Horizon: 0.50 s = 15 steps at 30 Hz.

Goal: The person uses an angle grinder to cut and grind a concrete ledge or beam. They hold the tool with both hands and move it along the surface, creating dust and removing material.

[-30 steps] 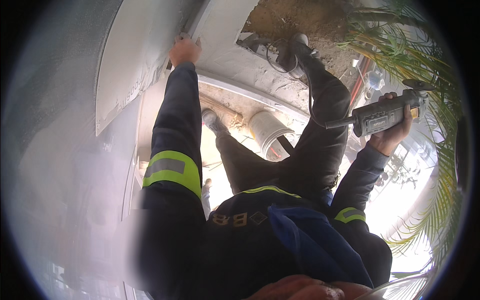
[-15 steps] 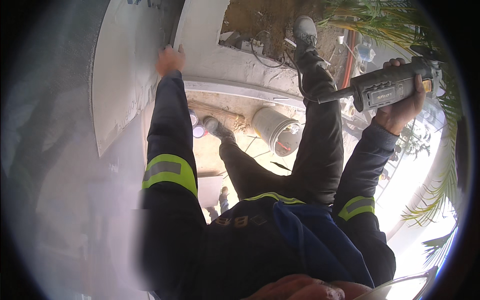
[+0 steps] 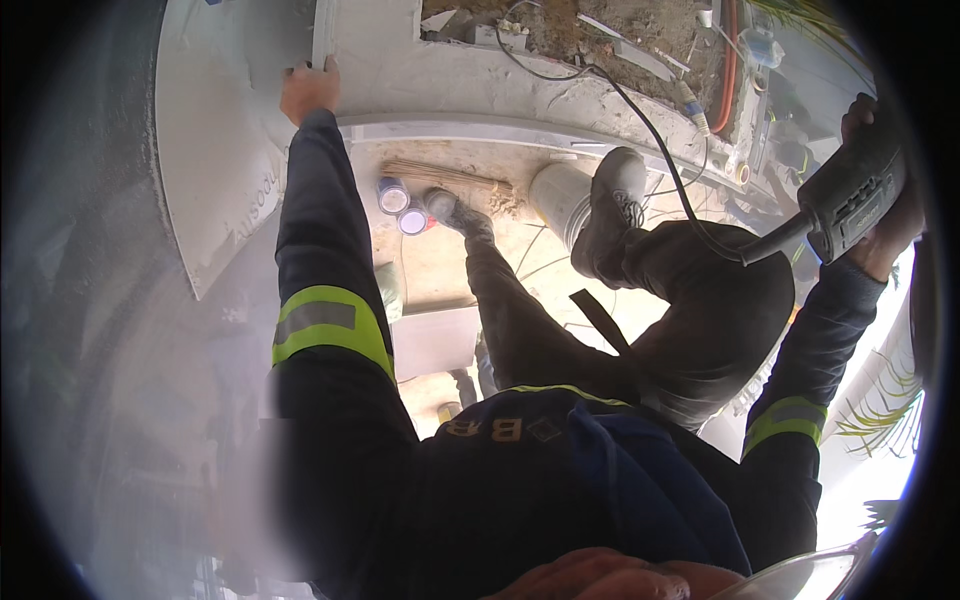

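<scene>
My right hand [image 3: 893, 225] is wrapped around the grey body of an angle grinder [image 3: 855, 190] at the far right. The tool's head lies at the dark rim of the picture, so its disc is hard to make out. From its rear end a black cord [image 3: 668, 150] loops over my raised leg and back across the white ledge. With my left arm stretched forward, my left hand [image 3: 310, 92] grips the edge of a tall pale board [image 3: 215, 150], beside the white ledge [image 3: 375, 85]. Its fingertips are partly hidden there.
A bed of soil and rubble [image 3: 560, 40] lies inside the ledge, with an orange pipe [image 3: 728, 70] along it. Below stand two paint cans [image 3: 393, 197] and a grey bucket [image 3: 560, 200]. Thin rods [image 3: 445, 175] lie by the ledge. Palm fronds [image 3: 890, 405] hang at right.
My right leg has come down off the ledge, its knee now bent. The grinder has swung outward to the right. My left hand stays on the board's edge while the view has shifted.
</scene>
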Each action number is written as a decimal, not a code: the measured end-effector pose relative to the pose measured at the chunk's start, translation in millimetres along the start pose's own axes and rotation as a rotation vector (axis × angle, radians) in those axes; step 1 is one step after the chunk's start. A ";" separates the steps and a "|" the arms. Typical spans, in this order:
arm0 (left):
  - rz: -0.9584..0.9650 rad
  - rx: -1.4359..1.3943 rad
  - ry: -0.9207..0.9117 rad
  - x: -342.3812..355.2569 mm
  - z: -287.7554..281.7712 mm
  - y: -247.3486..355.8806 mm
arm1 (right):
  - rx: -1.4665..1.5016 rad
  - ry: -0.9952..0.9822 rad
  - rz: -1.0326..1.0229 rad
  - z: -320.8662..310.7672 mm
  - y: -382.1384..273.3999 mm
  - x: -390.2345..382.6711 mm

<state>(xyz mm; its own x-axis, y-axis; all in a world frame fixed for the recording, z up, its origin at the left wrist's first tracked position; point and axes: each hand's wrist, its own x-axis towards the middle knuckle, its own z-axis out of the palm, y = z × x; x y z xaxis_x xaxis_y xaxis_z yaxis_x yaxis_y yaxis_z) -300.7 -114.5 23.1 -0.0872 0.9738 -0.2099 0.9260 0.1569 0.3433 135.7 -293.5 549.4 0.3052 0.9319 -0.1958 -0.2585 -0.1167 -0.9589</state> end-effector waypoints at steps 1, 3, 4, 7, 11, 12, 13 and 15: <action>0.006 0.006 -0.008 0.8 2.0 2.6 | 0.056 -0.015 0.025 -3.1 10.4 -8.4; -0.002 0.023 -0.024 0.5 1.9 5.2 | 0.118 0.016 0.045 -10.5 39.1 -20.3; -0.009 0.024 -0.034 -2.0 0.8 9.8 | 0.095 0.120 0.028 -11.2 62.9 -26.9; -0.019 0.058 -0.031 -1.2 -4.1 13.2 | 0.039 0.359 0.119 -12.7 140.8 -37.8; -0.018 0.121 0.026 -2.7 -2.9 13.1 | -0.141 0.518 0.285 -20.8 239.3 -55.8; 0.007 0.135 0.051 -2.1 -1.8 18.3 | -0.195 0.526 0.291 -23.9 258.7 -59.1; 0.032 0.155 0.066 -3.6 -0.5 20.6 | -0.183 0.447 0.349 -33.3 277.2 -64.7; 0.043 0.132 0.057 -4.7 -0.6 22.0 | -0.183 0.452 0.437 -36.5 309.1 -66.3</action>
<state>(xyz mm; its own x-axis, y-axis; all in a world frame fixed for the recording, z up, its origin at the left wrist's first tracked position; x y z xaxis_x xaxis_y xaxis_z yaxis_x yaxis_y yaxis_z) -280.2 -115.5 32.2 -0.0639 0.9875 -0.1438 0.9693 0.0957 0.2267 69.0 -403.9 258.5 0.5726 0.5542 -0.6041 -0.2983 -0.5455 -0.7832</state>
